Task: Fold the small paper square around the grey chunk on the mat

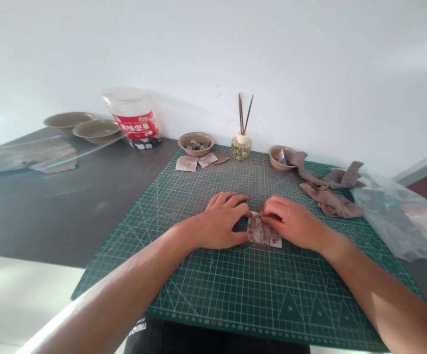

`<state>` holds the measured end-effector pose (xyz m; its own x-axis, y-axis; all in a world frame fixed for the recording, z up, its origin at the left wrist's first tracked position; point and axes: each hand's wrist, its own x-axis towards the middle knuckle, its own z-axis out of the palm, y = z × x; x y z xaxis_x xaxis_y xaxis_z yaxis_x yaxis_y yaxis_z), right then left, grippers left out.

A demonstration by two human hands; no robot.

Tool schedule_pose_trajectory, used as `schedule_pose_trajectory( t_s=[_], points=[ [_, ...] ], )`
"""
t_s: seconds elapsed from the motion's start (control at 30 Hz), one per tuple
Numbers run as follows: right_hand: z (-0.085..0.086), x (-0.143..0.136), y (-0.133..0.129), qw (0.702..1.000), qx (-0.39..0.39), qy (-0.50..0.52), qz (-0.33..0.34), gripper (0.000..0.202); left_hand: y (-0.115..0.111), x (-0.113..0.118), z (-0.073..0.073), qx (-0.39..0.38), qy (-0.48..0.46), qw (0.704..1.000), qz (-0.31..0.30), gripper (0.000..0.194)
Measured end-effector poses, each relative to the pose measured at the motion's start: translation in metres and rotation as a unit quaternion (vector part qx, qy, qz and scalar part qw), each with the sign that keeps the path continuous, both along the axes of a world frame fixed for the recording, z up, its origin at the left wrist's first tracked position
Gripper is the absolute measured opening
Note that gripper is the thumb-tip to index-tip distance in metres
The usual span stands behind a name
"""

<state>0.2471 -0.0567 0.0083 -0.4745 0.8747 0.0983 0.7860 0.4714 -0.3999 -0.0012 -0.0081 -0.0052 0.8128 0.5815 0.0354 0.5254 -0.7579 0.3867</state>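
your left hand (219, 227) spread at a smeary card (262, 235), center, right hand (297, 223) on it, can't tell if pinching, grayish chips (198, 145) in upper-middle bowl (195, 153), pale scrap (281, 157) in upper-right bowl (280, 166)

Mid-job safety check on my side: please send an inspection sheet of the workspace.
Surface: green cutting mat on a dark table.
Work items: white piece with brown smears, lying on the mat.
Clutter: bowl of grey fragments, loose pieces, reed diffuser, plastic jar, crumpled cloths.
Hands: left hand spread at the piece's left edge; right hand pinched over its far side, anything gripped unclear.
Cables: nothing seen.
Surroundings: white wall behind, clear plastic sheeting at right.
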Motion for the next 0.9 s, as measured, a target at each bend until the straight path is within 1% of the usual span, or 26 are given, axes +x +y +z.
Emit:
schedule_pose_trajectory(
  t_s=[0.03,0.07,0.17,0.2,0.23,0.27,0.33,0.4,0.43,0.5,0.53,0.57,0.6,0.67,0.73,0.77,0.83,0.9],
  points=[
    [0.001,0.003,0.001,1.0,-0.001,-0.002,-0.008,0.011,0.0,0.0,0.0,0.0,0.001,1.0,0.0,0.04],
    [0.003,0.005,0.001,1.0,-0.014,-0.002,0.0,0.012,0.0,0.0,0.001,-0.002,0.001,1.0,0.0,0.04],
    [0.006,0.006,-0.002,0.993,-0.08,0.015,0.083,0.013,-0.001,0.0,0.002,-0.007,0.002,1.0,-0.003,0.04],
    [0.006,0.004,-0.003,0.991,-0.086,0.02,0.099,0.012,-0.001,0.0,0.002,-0.008,0.001,1.0,-0.003,0.039],
    [0.006,0.003,-0.002,0.992,-0.079,0.022,0.098,0.011,-0.001,0.0,0.002,-0.009,0.0,1.0,-0.002,0.039],
    [0.005,0.002,-0.002,0.995,-0.06,0.02,0.081,0.011,-0.001,0.0,0.001,-0.008,-0.002,1.0,-0.001,0.039],
    [0.003,0.005,0.001,0.999,-0.02,0.007,0.027,0.011,0.0,0.0,0.0,-0.005,-0.003,1.0,0.003,0.04],
    [0.004,0.009,0.003,1.0,-0.022,-0.006,0.005,0.013,0.0,0.0,0.0,-0.003,-0.001,1.0,0.003,0.041],
    [0.005,0.01,0.002,0.999,-0.041,-0.007,0.018,0.014,0.0,0.001,0.0,-0.002,0.001,1.0,0.002,0.041],
    [0.006,0.008,-0.001,0.995,-0.08,0.004,0.066,0.014,0.0,0.001,0.0,-0.003,0.004,1.0,-0.003,0.041],
    [0.006,0.005,-0.002,0.993,-0.087,0.011,0.084,0.012,0.0,0.001,0.0,-0.003,0.004,1.0,-0.005,0.04],
    [0.005,0.003,-0.003,0.993,-0.079,0.015,0.087,0.012,0.0,0.001,0.0,-0.003,0.004,1.0,-0.006,0.04],
    [0.005,0.001,-0.003,0.995,-0.065,0.015,0.078,0.012,0.0,0.001,0.0,-0.002,0.003,1.0,-0.005,0.04],
    [0.004,0.001,-0.002,0.999,-0.033,0.005,0.037,0.013,0.0,0.001,0.0,0.0,0.002,1.0,-0.002,0.04],
    [0.005,0.005,-0.001,0.999,-0.034,-0.006,0.015,0.015,0.0,0.001,0.0,0.0,0.004,1.0,0.0,0.04],
    [0.006,0.006,-0.002,0.999,-0.048,-0.006,0.021,0.015,0.0,0.001,0.001,-0.001,0.007,1.0,-0.001,0.041],
    [0.008,0.007,-0.005,0.994,-0.085,0.001,0.067,0.014,0.0,0.001,0.001,-0.006,0.007,1.0,-0.002,0.041],
    [0.008,0.004,-0.008,0.99,-0.096,0.012,0.101,0.011,-0.001,0.001,0.001,-0.006,0.005,1.0,-0.002,0.041]
  ],
)
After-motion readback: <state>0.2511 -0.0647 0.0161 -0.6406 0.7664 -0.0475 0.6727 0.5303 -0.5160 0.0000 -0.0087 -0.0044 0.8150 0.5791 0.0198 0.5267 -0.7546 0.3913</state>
